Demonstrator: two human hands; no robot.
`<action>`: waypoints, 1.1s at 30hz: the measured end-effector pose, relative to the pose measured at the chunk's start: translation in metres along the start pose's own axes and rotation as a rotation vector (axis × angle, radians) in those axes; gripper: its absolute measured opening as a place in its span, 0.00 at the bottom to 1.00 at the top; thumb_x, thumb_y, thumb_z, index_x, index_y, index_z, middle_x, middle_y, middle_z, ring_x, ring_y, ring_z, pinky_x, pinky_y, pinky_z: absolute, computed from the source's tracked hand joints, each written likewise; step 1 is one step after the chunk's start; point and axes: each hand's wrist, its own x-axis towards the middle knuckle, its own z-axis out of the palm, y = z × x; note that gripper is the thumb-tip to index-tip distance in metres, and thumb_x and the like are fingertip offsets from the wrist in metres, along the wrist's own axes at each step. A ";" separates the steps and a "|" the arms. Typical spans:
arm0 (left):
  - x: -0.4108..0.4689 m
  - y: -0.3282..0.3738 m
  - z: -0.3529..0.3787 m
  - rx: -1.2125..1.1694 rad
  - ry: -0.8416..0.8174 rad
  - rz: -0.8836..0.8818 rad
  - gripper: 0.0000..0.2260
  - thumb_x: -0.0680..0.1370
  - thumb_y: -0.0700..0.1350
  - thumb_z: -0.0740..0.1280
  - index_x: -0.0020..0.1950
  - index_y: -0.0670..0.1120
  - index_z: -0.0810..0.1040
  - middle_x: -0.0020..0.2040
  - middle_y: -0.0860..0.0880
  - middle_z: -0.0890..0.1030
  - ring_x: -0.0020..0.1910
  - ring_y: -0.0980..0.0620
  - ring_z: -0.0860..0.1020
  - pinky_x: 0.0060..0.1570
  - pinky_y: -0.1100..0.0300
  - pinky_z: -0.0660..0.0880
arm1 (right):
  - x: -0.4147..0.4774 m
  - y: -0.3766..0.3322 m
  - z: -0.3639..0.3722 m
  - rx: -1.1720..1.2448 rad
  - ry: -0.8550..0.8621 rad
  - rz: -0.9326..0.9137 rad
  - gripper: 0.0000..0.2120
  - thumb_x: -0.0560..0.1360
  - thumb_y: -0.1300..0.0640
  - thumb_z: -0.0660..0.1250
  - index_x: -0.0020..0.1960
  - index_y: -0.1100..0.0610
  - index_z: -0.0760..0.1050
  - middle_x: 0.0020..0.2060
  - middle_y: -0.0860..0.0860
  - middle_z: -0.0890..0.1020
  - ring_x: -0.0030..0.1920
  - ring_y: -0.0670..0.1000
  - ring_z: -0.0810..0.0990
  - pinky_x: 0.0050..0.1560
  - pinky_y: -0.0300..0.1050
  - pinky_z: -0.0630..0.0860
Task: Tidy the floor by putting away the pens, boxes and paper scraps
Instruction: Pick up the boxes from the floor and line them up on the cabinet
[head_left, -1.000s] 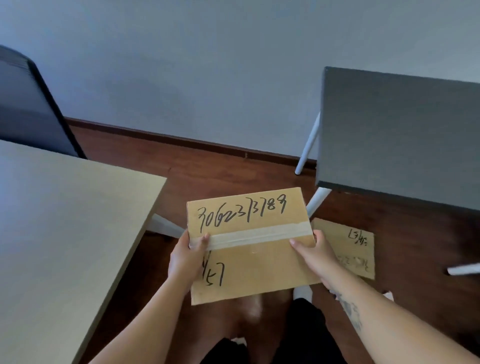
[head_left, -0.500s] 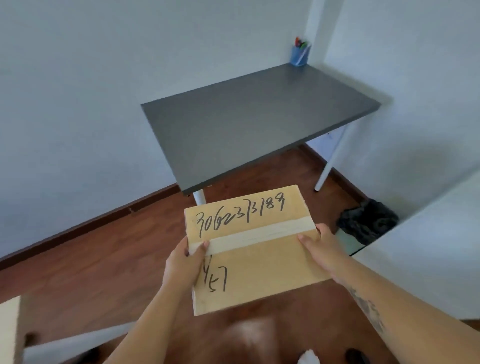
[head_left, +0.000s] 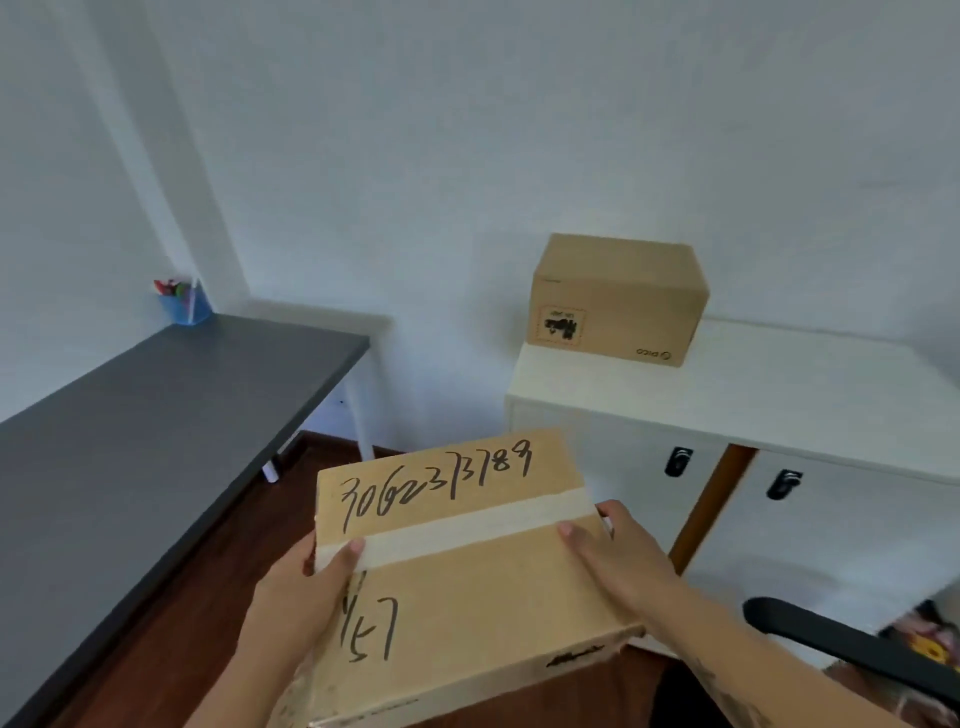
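I hold a flat brown cardboard box (head_left: 467, 587) with black handwritten numbers and a strip of pale tape in front of me, above the wooden floor. My left hand (head_left: 306, 587) grips its left edge, thumb on the tape. My right hand (head_left: 618, 556) grips its right edge. A second, taller cardboard box (head_left: 621, 299) stands on the white cabinet (head_left: 753, 395) ahead to the right. A blue pen cup (head_left: 186, 304) with coloured pens sits at the far corner of the grey table (head_left: 130, 426).
The grey table runs along the left wall on white legs. The white cabinet has two doors with black handles (head_left: 678, 461). A black chair arm (head_left: 841, 644) juts in at lower right. Brown wooden floor (head_left: 197, 623) lies between table and cabinet.
My view has swung to the right: the grey table now lies at the left and the white cabinet with its box has come into sight. Both hands keep the same hold on the box.
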 end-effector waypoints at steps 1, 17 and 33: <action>0.007 0.026 0.015 0.011 -0.029 0.051 0.15 0.75 0.64 0.65 0.57 0.60 0.79 0.46 0.57 0.84 0.47 0.53 0.82 0.51 0.50 0.78 | 0.004 0.005 -0.021 0.027 0.045 0.013 0.19 0.75 0.37 0.62 0.61 0.45 0.66 0.48 0.41 0.77 0.47 0.45 0.79 0.51 0.49 0.77; 0.086 0.287 0.129 -0.027 -0.426 0.399 0.11 0.77 0.59 0.67 0.54 0.55 0.80 0.37 0.52 0.87 0.40 0.49 0.85 0.41 0.52 0.79 | 0.050 0.003 -0.227 0.007 0.472 0.100 0.21 0.76 0.36 0.60 0.63 0.47 0.68 0.54 0.45 0.79 0.51 0.49 0.79 0.54 0.51 0.77; 0.094 0.404 0.338 -0.041 -0.874 0.529 0.12 0.78 0.52 0.67 0.60 0.53 0.77 0.53 0.54 0.83 0.50 0.51 0.82 0.51 0.51 0.80 | 0.114 0.106 -0.343 -0.182 0.701 0.486 0.22 0.82 0.45 0.51 0.75 0.48 0.64 0.74 0.51 0.68 0.73 0.57 0.66 0.71 0.54 0.62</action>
